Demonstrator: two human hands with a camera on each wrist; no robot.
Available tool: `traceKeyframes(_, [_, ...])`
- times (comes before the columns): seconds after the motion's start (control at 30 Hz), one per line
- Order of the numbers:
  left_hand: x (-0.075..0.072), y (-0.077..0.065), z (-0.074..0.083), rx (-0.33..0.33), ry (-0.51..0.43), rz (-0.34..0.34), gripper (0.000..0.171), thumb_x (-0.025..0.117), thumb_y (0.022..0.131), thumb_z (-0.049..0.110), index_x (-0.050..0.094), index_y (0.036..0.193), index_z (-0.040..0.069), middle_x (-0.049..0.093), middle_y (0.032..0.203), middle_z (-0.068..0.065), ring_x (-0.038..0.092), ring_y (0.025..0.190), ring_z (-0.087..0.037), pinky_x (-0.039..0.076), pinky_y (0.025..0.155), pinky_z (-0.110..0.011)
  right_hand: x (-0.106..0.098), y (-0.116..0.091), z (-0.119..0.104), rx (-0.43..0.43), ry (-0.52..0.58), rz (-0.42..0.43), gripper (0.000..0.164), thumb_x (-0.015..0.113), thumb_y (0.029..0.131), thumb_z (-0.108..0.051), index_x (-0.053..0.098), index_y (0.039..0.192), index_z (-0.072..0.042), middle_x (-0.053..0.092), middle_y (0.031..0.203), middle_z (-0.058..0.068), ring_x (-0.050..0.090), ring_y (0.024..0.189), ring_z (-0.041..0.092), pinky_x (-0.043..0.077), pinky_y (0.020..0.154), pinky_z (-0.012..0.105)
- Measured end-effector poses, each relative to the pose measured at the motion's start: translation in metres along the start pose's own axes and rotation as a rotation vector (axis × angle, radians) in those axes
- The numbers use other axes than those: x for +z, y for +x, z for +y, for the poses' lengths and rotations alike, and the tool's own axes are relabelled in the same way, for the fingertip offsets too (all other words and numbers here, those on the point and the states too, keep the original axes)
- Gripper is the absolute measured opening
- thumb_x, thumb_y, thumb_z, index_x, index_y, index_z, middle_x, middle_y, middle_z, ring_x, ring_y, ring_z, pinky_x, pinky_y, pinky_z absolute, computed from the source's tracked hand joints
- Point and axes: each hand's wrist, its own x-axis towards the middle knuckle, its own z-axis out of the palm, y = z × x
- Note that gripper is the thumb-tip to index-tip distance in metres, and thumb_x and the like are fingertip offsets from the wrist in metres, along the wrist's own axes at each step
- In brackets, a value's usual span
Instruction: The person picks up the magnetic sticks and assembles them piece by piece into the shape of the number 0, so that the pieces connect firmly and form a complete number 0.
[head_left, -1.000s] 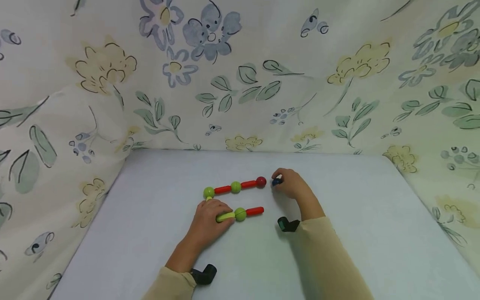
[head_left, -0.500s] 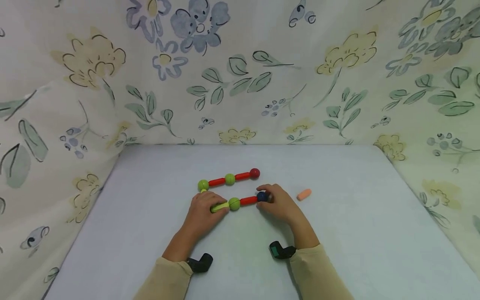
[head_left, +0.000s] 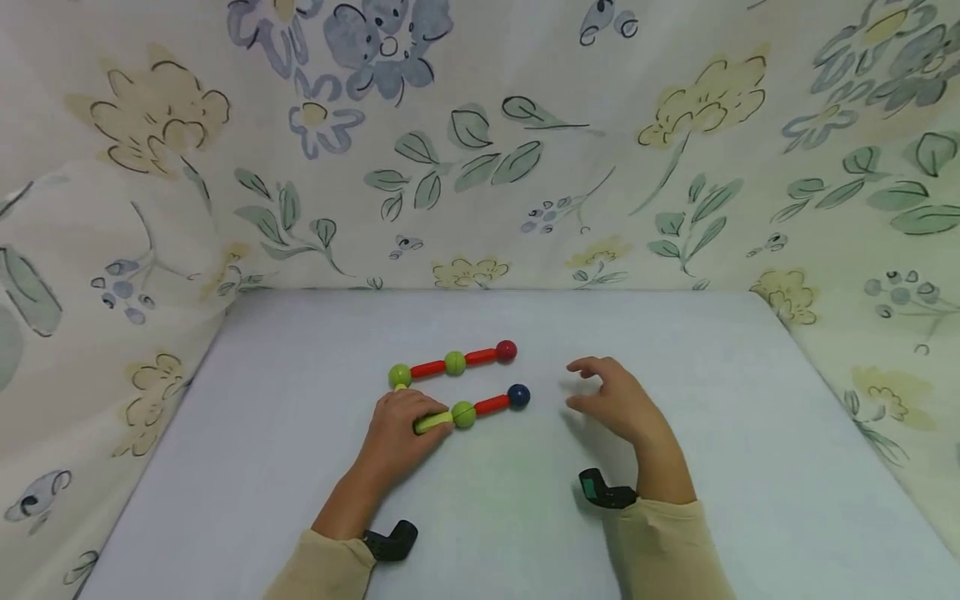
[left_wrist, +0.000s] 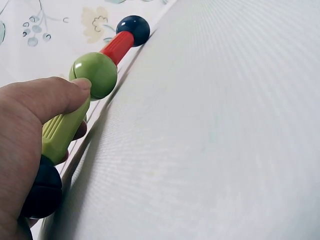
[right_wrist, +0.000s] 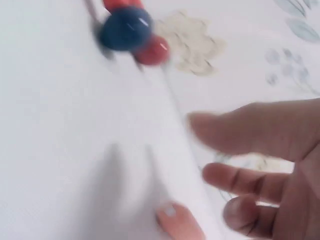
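Note:
My left hand (head_left: 399, 429) grips a yellow-green rod (left_wrist: 65, 127), its thumb touching the green ball (left_wrist: 95, 75) at the rod's end. From that ball a red rod (head_left: 492, 405) runs to a dark blue ball (head_left: 518, 396). Another dark blue ball (left_wrist: 45, 192) shows beneath the palm in the left wrist view. Behind lies a second row of green balls (head_left: 455, 362) and red rods, ending in a red ball (head_left: 506, 351). To the right of both rows, my right hand (head_left: 626, 404) holds nothing, thumb and fingers apart. Below it is an orange rod (right_wrist: 181, 222), hidden in the head view.
The pieces lie on a white tabletop (head_left: 525, 533). A floral cloth (head_left: 480, 225) hangs behind the table and along its sides. Black wrist cameras (head_left: 607, 490) sit on both wrists.
My right hand brought the dark blue ball to the red rod's free end, let go of it and moved right, over the orange rod. My left hand has kept its grip.

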Motion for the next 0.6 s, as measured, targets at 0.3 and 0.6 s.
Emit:
traceKeyframes(0.3, [-0.006, 0.000, 0.005, -0.014, -0.014, -0.041, 0.019, 0.081, 0.081, 0.027, 0.078, 0.099, 0.020, 0.071, 0.094, 0.010, 0.060, 0.102, -0.013, 0.032, 0.111, -0.055, -0.007, 0.003, 0.031, 0.076, -0.031, 0.051, 0.026, 0.067, 0.088, -0.008, 0.070, 0.114, -0.006, 0.065, 0.098, 0.006, 0.056, 0.102, 0.027, 0.045, 0.084, 0.040])
traceKeyframes(0.6, [-0.001, -0.001, 0.006, 0.063, -0.054, -0.074, 0.018, 0.083, 0.079, 0.025, 0.078, 0.096, 0.021, 0.069, 0.088, 0.013, 0.059, 0.095, -0.008, 0.040, 0.104, -0.048, 0.028, 0.015, 0.002, 0.071, 0.022, 0.099, 0.023, 0.075, 0.087, -0.030, 0.074, 0.104, -0.015, 0.070, 0.098, 0.003, 0.059, 0.092, 0.023, 0.049, 0.078, 0.037])
